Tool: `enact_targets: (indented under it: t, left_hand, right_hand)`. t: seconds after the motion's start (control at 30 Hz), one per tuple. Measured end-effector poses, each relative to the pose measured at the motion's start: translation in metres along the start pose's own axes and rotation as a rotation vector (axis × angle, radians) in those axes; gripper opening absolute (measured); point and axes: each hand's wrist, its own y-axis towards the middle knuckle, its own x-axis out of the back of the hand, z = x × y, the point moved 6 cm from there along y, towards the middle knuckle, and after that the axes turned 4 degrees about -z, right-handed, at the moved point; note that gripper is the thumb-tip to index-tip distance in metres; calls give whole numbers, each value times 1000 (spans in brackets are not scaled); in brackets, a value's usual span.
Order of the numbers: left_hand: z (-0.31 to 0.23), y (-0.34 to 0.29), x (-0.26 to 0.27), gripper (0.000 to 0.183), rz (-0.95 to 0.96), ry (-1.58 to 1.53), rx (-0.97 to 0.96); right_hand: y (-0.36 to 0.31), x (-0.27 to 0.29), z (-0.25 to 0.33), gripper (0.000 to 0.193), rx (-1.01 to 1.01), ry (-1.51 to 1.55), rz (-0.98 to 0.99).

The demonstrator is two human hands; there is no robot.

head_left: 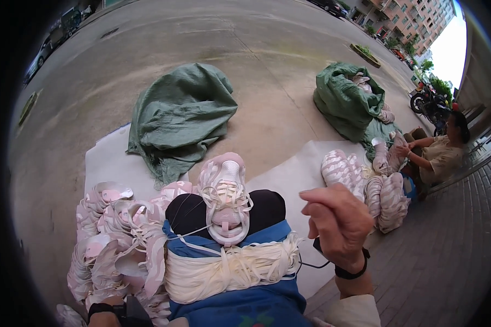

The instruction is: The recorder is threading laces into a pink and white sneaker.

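A pink-and-white sneaker [226, 204] rests between my black-clad knees, its toe pointing away from me. Cream laces are threaded through its upper eyelets, and a loose end trails left. Across my blue-covered lap lies a thick bundle of cream shoelaces [229, 270]. My right hand [341, 218] is raised to the right of the sneaker, apart from it, with fingers curled and pressed together; whatever is in them is hidden. At the lower left, my left hand [113, 301] shows only a sliver near its dark wristband, beside the heaped sneakers [112, 240]; its fingers are hidden.
A green sack [185, 114] lies crumpled ahead on a white sheet [106, 158]. Another green sack [346, 101], holding shoes, stands at far right. Paired sneakers [343, 171] sit nearby. A seated person [442, 147] at right handles a shoe. Motorcycles [431, 103] are parked behind.
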Motion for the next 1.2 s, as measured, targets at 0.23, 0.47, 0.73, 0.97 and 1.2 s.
enact_targets:
  t: [0.23,0.47,0.73,0.97,1.2]
  left_hand:
    - [125,-147,-60,18,907,616,1098]
    - [142,-226,-65,39,1271,902,629]
    - [166,-261,-86,34,1304,1071,536]
    - [155,-252,-43,42,959,849,865]
    - [114,-209,-16,35,822,603,1146]
  right_hand:
    - [-83,-111,-172,21,-181,-273,290]
    - [-54,-155,-184,58,-774,29,481]
    - [-61,-145,-235,50,-1016,248,255]
    - [-62,-129,-176,33,-866,601,352]
    - [-55,-116,-160,29,-599,114,544]
